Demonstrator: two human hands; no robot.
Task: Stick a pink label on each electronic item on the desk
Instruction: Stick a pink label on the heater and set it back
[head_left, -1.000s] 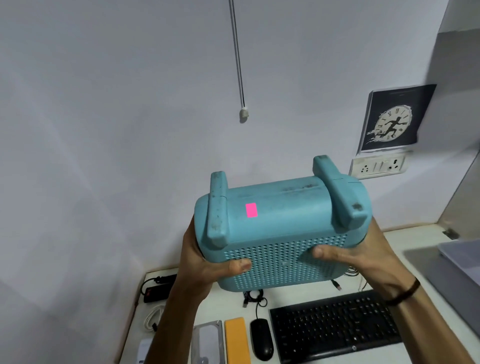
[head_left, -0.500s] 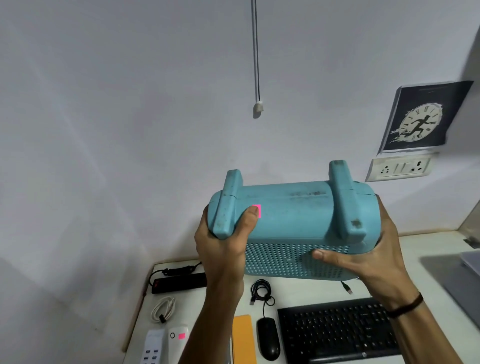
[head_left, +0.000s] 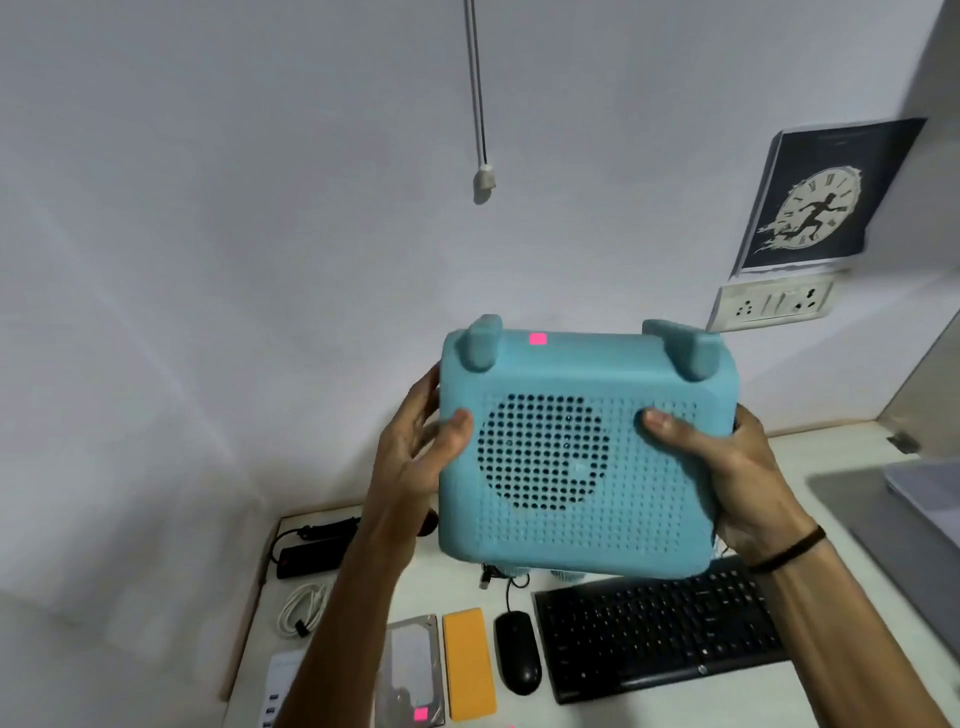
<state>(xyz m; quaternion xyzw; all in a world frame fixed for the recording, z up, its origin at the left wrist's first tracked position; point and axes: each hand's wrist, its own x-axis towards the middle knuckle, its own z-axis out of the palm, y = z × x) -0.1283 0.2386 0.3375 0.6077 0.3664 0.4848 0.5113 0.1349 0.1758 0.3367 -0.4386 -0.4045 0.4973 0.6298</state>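
A pale grey wall (head_left: 208, 260) fills most of the view, and a thin cable (head_left: 475, 88) hangs down it to a small white fitting. Below runs a white desk (head_left: 249, 670) with a wooden edge.

At the desk's far left lies a black power strip (head_left: 311, 548) with its cord, and nearer, a coiled white cable (head_left: 301, 605). Closer still sits a white multi-port charger (head_left: 275, 691), cut off by the frame edge. Beside it lies a hard drive (head_left: 413, 670) with a pink label (head_left: 421, 714) at its near corner, then an orange block (head_left: 469, 665), a black mouse (head_left: 517, 652) and a black keyboard (head_left: 660, 629).

Held up above the desk, in mid-air before the wall, is a teal fan box (head_left: 582, 467), its perforated face turned to the camera with a round grille showing dark behind the holes. Two teal feet stick out along its upper edge, and a small pink sticker (head_left: 538, 339) sits on the top side between them. The left hand (head_left: 415, 452) holds the box's left side, thumb pressed on the front and fingers curled behind. The right hand (head_left: 727, 467) grips the right side the same way, with a dark band round the wrist.

To the right, a dark clock poster (head_left: 815, 202) hangs on the wall above a white socket panel (head_left: 774, 306). At the far right a grey mat (head_left: 872, 514) lies on the desk, with a pale laptop (head_left: 930, 493) on it.
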